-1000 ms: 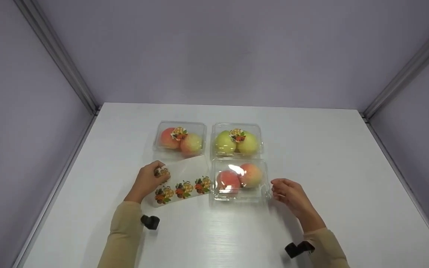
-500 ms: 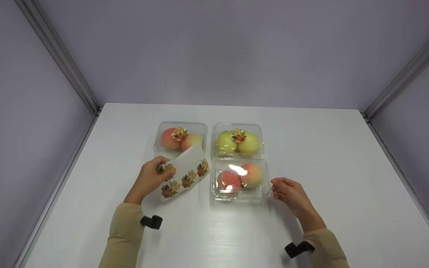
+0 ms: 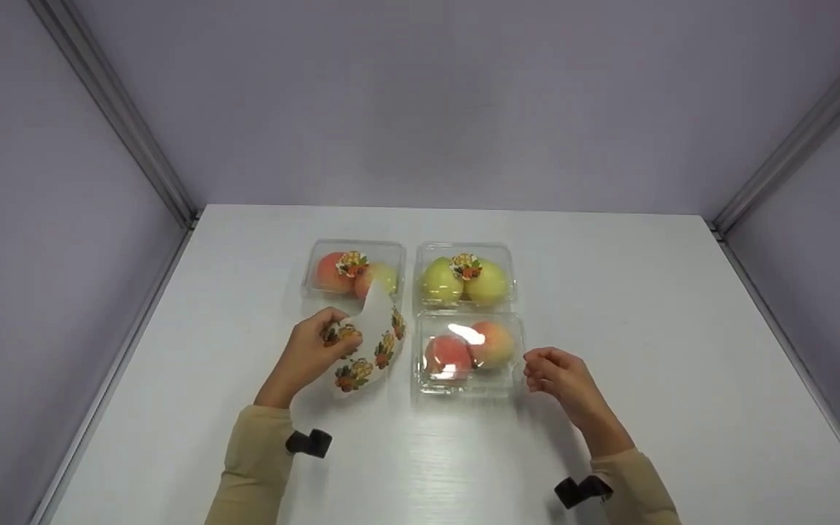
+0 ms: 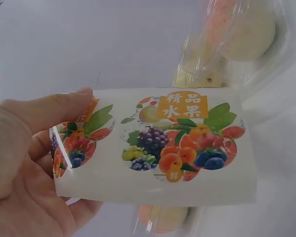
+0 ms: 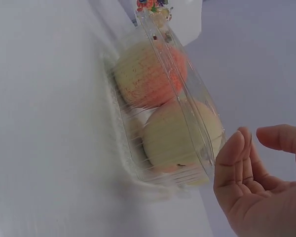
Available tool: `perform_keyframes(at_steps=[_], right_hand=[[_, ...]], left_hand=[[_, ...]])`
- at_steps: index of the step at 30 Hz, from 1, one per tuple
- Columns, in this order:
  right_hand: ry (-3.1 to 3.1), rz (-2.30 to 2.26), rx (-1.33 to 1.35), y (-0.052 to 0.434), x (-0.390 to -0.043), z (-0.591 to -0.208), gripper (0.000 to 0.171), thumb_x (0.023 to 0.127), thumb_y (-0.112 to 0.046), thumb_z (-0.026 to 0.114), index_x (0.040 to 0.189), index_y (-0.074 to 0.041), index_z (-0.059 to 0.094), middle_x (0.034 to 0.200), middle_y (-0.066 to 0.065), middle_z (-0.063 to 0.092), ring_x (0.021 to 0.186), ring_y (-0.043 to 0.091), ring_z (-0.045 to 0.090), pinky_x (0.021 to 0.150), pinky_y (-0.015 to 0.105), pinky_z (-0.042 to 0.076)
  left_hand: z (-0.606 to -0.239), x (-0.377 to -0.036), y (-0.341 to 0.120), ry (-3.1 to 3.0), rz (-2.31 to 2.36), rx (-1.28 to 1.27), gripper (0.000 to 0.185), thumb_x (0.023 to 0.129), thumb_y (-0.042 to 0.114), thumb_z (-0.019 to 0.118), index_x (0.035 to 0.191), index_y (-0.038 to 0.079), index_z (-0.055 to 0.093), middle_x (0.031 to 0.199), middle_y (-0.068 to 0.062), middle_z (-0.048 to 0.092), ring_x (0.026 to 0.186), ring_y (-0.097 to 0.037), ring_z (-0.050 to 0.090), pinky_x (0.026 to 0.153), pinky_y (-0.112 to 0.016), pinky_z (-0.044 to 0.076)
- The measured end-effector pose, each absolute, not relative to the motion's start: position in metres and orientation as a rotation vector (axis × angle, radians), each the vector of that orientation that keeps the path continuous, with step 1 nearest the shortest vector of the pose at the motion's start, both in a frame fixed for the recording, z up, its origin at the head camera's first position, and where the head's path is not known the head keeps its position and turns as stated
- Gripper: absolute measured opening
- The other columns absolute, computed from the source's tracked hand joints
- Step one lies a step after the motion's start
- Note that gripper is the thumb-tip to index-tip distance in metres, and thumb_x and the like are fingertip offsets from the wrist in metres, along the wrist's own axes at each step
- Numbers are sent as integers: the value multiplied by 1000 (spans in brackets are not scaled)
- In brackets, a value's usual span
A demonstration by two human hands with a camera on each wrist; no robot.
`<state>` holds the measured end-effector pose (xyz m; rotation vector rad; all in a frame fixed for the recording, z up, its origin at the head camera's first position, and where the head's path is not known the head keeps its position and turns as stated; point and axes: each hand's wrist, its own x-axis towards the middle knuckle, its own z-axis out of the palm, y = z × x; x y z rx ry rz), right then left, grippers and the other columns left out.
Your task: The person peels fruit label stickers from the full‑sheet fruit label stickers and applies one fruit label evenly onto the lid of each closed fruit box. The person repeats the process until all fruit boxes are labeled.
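Two far boxes [image 3: 464, 273] have stickers; the near box [image 3: 469, 354] has none. The left hand [image 3: 310, 354] pinches the sticker sheet [image 3: 372, 343]; the right hand [image 3: 562, 379] hangs loose.

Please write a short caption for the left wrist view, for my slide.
Left hand holds a sticker sheet printed with fruit labels, above clear fruit boxes.

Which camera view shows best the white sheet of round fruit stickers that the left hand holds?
The left wrist view: the white sheet of round fruit stickers fills the frame, with printed fruit and characters readable, and the left hand pinches its edge. The head view shows it small and curled. The right wrist view shows only a sliver at the top.
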<state>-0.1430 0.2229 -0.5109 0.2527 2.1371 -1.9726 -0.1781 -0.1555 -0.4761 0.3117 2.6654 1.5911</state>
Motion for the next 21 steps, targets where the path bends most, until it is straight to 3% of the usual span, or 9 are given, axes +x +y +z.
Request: perform_keyframes(at_steps=[5,12,21], right_hand=[[2183,-1967,231,220,-144,-505,25,97,-14,55,109,7,57,79,-4,60,73,9,60,69,23,56],[2173,-2004,219,209,-145,-498,25,96,-11,55,111,10,56,79,-4,62,73,9,61,69,22,56],[2133,-2036,153,194,-148,-493,21,96,-10,54,108,8,58,77,-5,62,71,8,61,68,23,56]], left_hand=[[-474,-174,-144,2641,1696,305,22,84,17,73,97,4,61,76,-1,51,64,-5,42,59,-17,40],[-471,-169,-131,2538,1894,276,21,86,16,72,99,4,60,81,-4,63,66,-4,59,61,-18,50],[-466,-168,-117,2454,2082,228,21,88,14,70,92,2,53,77,-1,61,66,-6,63,62,-20,53]])
